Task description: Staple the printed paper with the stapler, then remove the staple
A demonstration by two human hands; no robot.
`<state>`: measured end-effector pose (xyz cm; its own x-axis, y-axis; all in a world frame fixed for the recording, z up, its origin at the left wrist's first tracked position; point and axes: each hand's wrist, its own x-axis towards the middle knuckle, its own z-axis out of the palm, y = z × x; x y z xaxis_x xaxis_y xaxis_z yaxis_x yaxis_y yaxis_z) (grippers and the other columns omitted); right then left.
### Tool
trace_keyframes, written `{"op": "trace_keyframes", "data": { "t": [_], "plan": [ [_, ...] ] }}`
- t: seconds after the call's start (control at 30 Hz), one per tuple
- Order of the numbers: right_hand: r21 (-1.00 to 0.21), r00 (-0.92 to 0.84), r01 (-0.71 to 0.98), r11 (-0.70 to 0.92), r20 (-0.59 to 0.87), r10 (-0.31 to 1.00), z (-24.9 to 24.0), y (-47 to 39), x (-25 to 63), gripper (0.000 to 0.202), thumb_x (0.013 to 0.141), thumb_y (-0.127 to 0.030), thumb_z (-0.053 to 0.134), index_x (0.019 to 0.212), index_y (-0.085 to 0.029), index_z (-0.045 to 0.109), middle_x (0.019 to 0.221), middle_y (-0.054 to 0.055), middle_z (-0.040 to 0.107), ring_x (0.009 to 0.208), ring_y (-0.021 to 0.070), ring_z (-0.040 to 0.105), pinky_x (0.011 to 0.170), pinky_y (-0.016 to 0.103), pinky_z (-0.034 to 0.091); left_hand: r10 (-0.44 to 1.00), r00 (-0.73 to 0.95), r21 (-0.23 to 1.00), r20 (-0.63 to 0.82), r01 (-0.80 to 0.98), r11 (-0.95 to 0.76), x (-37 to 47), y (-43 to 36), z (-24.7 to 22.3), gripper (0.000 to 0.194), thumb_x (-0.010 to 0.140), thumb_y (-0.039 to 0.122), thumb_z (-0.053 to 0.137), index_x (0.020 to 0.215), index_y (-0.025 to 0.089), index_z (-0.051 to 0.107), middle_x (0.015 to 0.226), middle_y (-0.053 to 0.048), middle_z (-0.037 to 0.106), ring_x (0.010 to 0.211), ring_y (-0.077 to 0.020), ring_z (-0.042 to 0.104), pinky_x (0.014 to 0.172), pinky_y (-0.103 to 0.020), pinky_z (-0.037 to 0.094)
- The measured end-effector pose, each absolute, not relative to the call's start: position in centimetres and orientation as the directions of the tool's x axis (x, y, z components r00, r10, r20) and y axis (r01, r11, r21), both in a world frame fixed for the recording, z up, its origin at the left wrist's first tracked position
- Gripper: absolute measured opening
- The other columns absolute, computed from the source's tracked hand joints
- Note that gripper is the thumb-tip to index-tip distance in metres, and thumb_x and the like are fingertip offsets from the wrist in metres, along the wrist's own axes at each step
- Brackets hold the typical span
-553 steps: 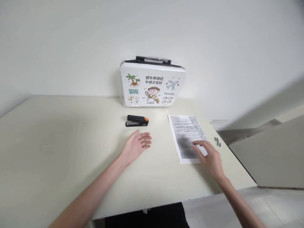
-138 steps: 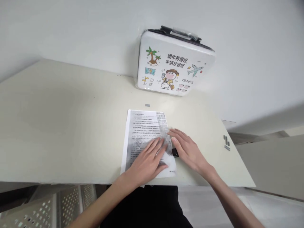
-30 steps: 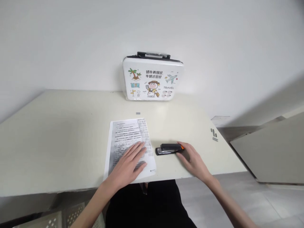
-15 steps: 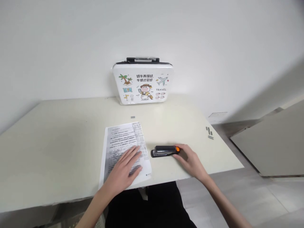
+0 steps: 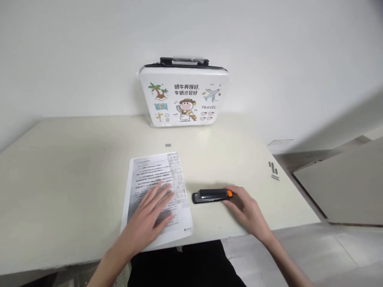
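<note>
The work looks prepared but not finished, as far as I can judge. The printed paper [image 5: 154,171] lies flat near the front edge of the worktop [image 5: 80,179], left of the middle, and the left hand [image 5: 146,223] rests over its lower part with the fingers spread apart. Just to the right of the paper, near the same front edge, lies the black stapler [image 5: 212,194], with its mouth toward the paper but not touching it. The right hand [image 5: 247,209] holds the orange end of it between thumb and fingers. So both things are in place, but nothing is inside the mouth of the stapler; joining the two seems to be what is left. I cannot tell if the paper already has a staple, or if it is one sheet or several. One small grey strip [image 5: 168,145] lies beyond the paper, and more grey strips [image 5: 275,177] lie close to the right edge. The white case [image 5: 185,95] stands at the back edge by the wall, apart from the work.
</note>
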<state>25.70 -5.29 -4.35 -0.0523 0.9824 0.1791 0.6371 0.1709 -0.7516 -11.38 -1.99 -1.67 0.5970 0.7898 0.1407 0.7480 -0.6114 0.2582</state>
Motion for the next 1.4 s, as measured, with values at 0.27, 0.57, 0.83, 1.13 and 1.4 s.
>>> {"op": "trace_keyframes", "data": {
  "t": [0.27,0.57,0.83,1.13,1.4],
  "plan": [
    [-0.718,0.024,0.686,0.121,0.189,0.982,-4.4,-5.3,25.2,0.033,0.105,-0.049,0.057,0.132,-0.029,0.06,0.129,0.011,0.069,0.121,0.0304,0.066,0.102,0.05,0.057,0.928,0.327,0.176,0.18,0.917,-0.358,-20.0,0.2,-3.1,0.072,0.106,0.063,0.042,0.168,0.028,0.03,0.176,-0.007,0.028,0.162,-0.0416,0.019,0.125,-0.066,0.031],
    [-0.697,0.133,0.716,0.04,0.192,0.972,-4.8,-5.2,24.6,0.036,0.104,-0.052,0.057,0.13,-0.028,0.06,0.127,0.01,0.07,0.117,0.0305,0.069,0.097,0.047,0.06,0.926,0.321,0.152,0.197,0.923,-0.352,-20.9,-1.0,-3.4,0.074,0.105,0.062,0.043,0.17,0.032,0.027,0.173,-0.002,0.035,0.162,-0.0375,0.021,0.127,-0.06,0.032],
    [-0.673,0.129,0.738,0.056,0.222,0.967,-5.4,-5.3,24.8,0.036,0.102,-0.052,0.058,0.129,-0.028,0.061,0.126,0.01,0.071,0.115,0.0303,0.07,0.097,0.048,0.061,0.936,0.324,0.167,0.137,0.924,-0.344,-20.7,0.1,-3.1,0.073,0.104,0.063,0.047,0.168,0.031,0.033,0.171,-0.001,0.037,0.163,-0.0369,0.018,0.126,-0.059,0.034],
    [-0.678,0.129,0.733,0.054,0.216,0.968,-5.7,-5.5,24.7,0.034,0.103,-0.05,0.059,0.131,-0.03,0.06,0.126,0.009,0.07,0.115,0.0295,0.07,0.096,0.046,0.061,0.913,0.354,0.17,0.202,0.906,-0.389,-19.7,1.3,-3.3,0.071,0.107,0.061,0.045,0.168,0.029,0.032,0.173,-0.004,0.034,0.162,-0.0352,0.023,0.128,-0.057,0.032],
    [-0.679,0.135,0.732,0.047,0.213,0.968,-5.9,-5.4,24.8,0.035,0.102,-0.05,0.059,0.13,-0.03,0.06,0.126,0.009,0.071,0.115,0.0302,0.069,0.096,0.048,0.061,0.93,0.339,0.22,0.144,0.905,-0.364,-20.5,3.0,-3.6,0.069,0.109,0.058,0.042,0.169,0.026,0.028,0.174,-0.006,0.031,0.163,-0.0312,0.021,0.13,-0.054,0.029]
  ]
}}
